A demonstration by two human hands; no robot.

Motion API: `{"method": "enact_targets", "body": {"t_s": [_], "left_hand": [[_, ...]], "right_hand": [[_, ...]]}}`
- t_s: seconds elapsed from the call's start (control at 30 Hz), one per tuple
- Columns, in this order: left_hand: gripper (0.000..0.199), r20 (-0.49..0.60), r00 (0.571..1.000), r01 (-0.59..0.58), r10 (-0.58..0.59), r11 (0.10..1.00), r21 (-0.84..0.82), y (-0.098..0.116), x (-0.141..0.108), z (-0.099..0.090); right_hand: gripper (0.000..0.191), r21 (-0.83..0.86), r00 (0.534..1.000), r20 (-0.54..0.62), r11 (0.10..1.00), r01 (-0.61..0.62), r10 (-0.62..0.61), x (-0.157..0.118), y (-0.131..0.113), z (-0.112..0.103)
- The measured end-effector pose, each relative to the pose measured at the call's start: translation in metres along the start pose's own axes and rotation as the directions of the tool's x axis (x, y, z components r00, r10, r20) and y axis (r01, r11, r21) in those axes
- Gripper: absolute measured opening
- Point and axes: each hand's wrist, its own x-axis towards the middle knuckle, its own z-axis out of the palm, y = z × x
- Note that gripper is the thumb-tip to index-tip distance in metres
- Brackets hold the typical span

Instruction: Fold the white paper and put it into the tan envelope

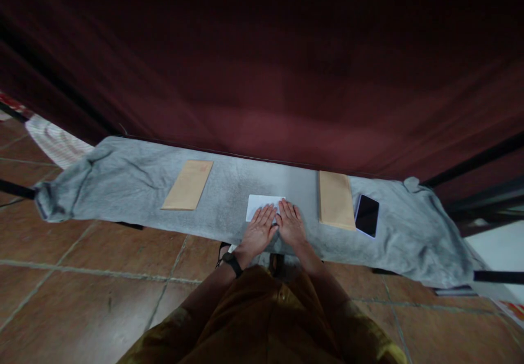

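- White paper lies flat on the grey cloth, the widest thing before us, between the left envelope and right envelope.
- Our left hand rests palm-down on it, fingers extended, forearm slanting inward.
- Our right hand lies just beside, equally flat, fingers slightly apart.
- The left envelope's reddish mark is too small for us to read.

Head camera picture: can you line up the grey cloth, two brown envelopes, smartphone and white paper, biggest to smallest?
Grey cloth
Left brown envelope and right brown envelope, about alike
Smartphone
White paper: unsure; left hand and right hand hide part
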Motion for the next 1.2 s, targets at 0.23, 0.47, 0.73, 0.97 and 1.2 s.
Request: {"method": "enact_targets", "body": {"t_s": [0.23,0.47,0.73,0.97,1.2], "left_hand": [[0.066,-0.032,0.998,0.047,-0.047,0.999,-0.008,0.0,-0.011,0.001],[0.067,-0.043,0.99,0.133,-0.132,0.991,0.025,-0.016,-0.027,-0.004],[0.063,-0.043,0.984,0.172,-0.17,0.984,0.046,-0.015,-0.029,-0.004],[0.058,-0.017,0.999,0.048,-0.049,0.999,-0.017,0.006,-0.018,-0.006],[0.059,0.082,0.996,-0.024,0.036,0.99,-0.137,0.029,0.024,0.003]], "right_hand": [[0.053,0.017,1.0,-0.025,1.0,-0.002,0.002,-0.001,0.001,0.0],[0.052,0.019,0.998,-0.03,0.998,-0.057,0.057,-0.005,-0.001,-0.009],[0.05,0.051,0.996,-0.017,0.995,0.09,-0.09,-0.031,-0.009,-0.022],[0.049,0.018,0.995,-0.007,0.995,0.095,-0.095,-0.053,-0.016,-0.02],[0.051,0.016,0.993,-0.001,0.993,0.116,-0.115,-0.053,-0.014,-0.009]]}}
